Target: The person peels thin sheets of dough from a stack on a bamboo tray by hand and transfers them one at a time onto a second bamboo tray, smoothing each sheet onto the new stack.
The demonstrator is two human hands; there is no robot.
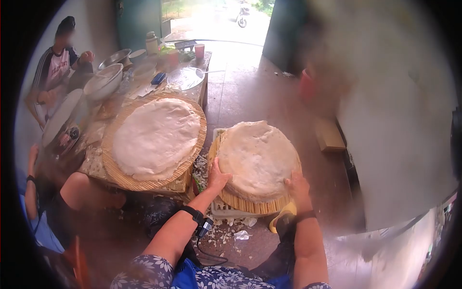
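A thick stack of pale round flat sheets rests on a round woven bamboo mat, which sits on a white plastic crate on the floor. My left hand presses against the stack's near left edge, fingers spread. The stack's near right edge is held by my right hand. Both wrists wear dark bands. A second, larger pale stack lies on a bigger woven mat on the table at left.
Metal bowls, cups and a jar crowd the table's far end. A person in a striped shirt sits at back left; another person's arm is at near left. Torn scraps litter the floor. Steam blurs the right side.
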